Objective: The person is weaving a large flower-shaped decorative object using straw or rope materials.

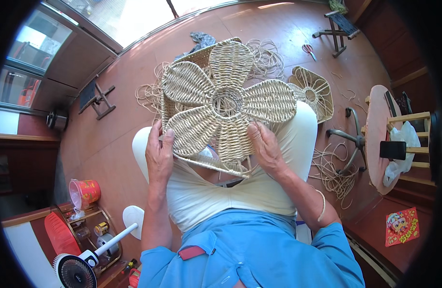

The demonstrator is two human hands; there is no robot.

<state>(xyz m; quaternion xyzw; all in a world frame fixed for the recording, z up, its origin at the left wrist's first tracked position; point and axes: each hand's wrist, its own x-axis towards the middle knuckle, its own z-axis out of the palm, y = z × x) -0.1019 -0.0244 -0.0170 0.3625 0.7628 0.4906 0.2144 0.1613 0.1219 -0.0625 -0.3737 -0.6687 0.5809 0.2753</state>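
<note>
A woven straw basket rests on my lap, with a large five-petalled woven flower across it. The flower has a round ring at its centre, and loose rope shows through the gaps. At the lower left petal, my left hand grips the basket's side, thumb along the petal edge. My right hand is closed on the flower near the base of its lower right petals; its fingertips are partly hidden beneath. A short strand dangles from the basket's near rim.
Coils of rope lie beyond the basket, with more rope at right. A second flower-patterned basket and red-handled scissors are on the floor. Folding stools, a round-topped stool, a red bucket and a fan stand around.
</note>
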